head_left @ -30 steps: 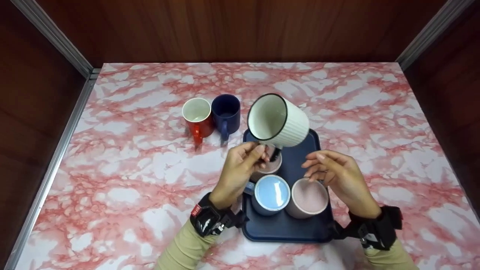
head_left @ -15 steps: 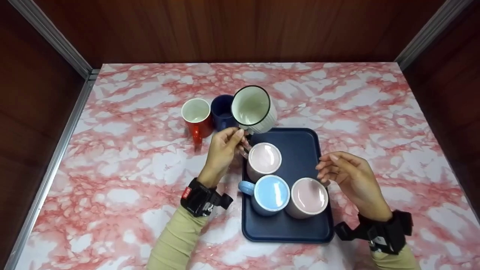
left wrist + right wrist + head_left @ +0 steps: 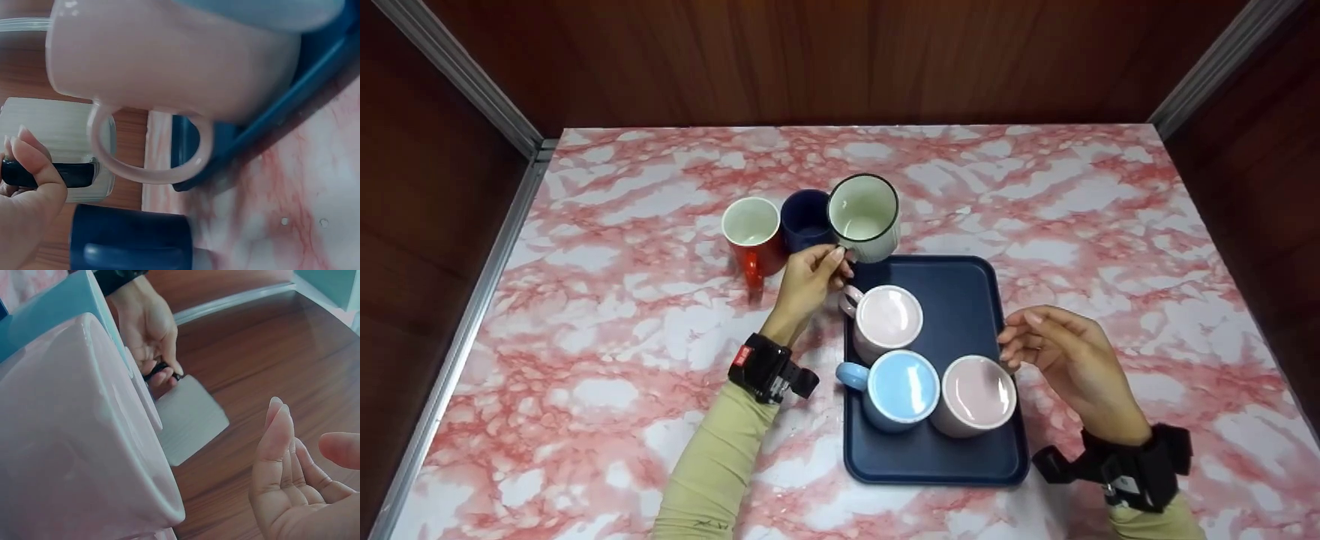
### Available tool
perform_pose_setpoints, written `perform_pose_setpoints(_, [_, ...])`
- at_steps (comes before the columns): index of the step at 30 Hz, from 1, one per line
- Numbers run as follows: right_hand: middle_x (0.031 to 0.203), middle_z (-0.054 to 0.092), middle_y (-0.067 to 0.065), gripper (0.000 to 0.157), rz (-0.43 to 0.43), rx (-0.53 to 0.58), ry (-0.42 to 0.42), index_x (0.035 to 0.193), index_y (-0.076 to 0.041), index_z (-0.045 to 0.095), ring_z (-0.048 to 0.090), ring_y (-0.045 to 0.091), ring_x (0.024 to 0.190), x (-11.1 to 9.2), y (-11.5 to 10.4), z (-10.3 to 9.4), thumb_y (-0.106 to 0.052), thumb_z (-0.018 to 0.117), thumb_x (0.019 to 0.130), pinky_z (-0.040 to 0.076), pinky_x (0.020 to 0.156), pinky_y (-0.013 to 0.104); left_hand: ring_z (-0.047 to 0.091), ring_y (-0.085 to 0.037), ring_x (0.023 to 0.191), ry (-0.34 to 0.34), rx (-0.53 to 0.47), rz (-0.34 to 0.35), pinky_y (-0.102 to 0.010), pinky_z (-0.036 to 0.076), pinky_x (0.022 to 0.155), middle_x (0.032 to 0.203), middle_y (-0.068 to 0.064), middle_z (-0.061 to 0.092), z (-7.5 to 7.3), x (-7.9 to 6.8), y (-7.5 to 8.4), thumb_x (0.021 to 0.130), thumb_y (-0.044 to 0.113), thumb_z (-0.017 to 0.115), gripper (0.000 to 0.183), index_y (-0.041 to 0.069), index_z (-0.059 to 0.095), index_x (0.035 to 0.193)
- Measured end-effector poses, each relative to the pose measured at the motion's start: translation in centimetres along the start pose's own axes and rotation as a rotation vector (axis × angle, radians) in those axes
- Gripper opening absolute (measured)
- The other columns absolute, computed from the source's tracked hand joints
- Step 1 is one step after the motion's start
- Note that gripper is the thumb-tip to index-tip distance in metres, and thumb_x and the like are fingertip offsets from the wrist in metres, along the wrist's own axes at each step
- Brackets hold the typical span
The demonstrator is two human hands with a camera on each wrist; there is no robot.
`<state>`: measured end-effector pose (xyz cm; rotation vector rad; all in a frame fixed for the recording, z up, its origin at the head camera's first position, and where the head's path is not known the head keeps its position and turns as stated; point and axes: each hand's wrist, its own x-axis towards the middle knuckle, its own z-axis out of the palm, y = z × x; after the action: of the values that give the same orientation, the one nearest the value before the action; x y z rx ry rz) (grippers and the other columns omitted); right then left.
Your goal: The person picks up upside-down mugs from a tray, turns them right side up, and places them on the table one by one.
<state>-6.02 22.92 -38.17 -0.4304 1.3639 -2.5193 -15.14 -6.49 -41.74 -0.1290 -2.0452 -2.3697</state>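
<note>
My left hand (image 3: pixel 804 281) pinches the black handle (image 3: pixel 79 175) of a white ribbed mug (image 3: pixel 866 217) with a dark rim. The mug is raised beyond the tray's far left corner, right beside a dark blue mug (image 3: pixel 804 217), its mouth facing up toward the head camera. My right hand (image 3: pixel 1069 360) hovers by the tray's right edge with loosely bent fingers, holding nothing. On the dark blue tray (image 3: pixel 934 465) stand a pale pink mug (image 3: pixel 887 319), a light blue mug (image 3: pixel 901 386) and a second pink mug (image 3: pixel 976 394), all showing glossy round tops.
A red mug (image 3: pixel 754 240) with a white inside stands left of the dark blue one, handle toward me. The tray lies on a red-and-white marbled table (image 3: pixel 607 337). Brown wooden panels (image 3: pixel 840 60) enclose the table at the back and both sides.
My left hand has carried the white mug left and away from me, from over the tray to beside the dark blue mug, tilting it more upright. My right hand has drawn back slightly right.
</note>
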Motion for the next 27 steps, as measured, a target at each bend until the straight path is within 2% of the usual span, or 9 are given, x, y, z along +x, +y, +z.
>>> perform_pose_setpoints(7, [0.090,0.064,0.023,0.030,0.001,0.010,-0.020,0.102,0.017,0.056,0.064,0.028,0.074,0.0,-0.1,-0.1,0.006,0.028,0.097,0.051,0.063,0.034,0.048,-0.007,0.052,-0.018,-0.005,-0.060,-0.015,0.041,0.048,0.062,0.000,0.056,0.4,1.1,-0.7,0.093,-0.003,0.046,0.020,-0.020,0.056,0.091])
perform_pose_setpoints(16, [0.090,0.064,0.022,0.029,0.002,0.014,-0.020,0.102,0.016,0.056,0.064,0.028,0.075,0.1,-0.3,-0.2,0.006,0.030,0.097,0.052,0.065,0.034,0.054,-0.008,0.060,-0.047,-0.050,-0.093,-0.014,0.045,0.051,0.065,-0.002,0.055,0.8,2.2,-1.1,0.093,-0.007,0.043,0.020,-0.024,0.053,0.094])
perform_pose_setpoints(27, [0.090,0.064,0.023,0.030,-0.007,0.030,-0.039,0.102,0.017,0.055,0.063,0.029,0.076,0.0,-0.1,-0.3,0.007,0.028,0.097,0.052,0.066,0.034,0.057,-0.013,0.068,-0.023,-0.197,-0.271,-0.018,0.048,0.059,0.071,-0.008,0.056,1.1,3.1,-2.0,0.094,-0.003,0.041,0.021,-0.020,0.051,0.103])
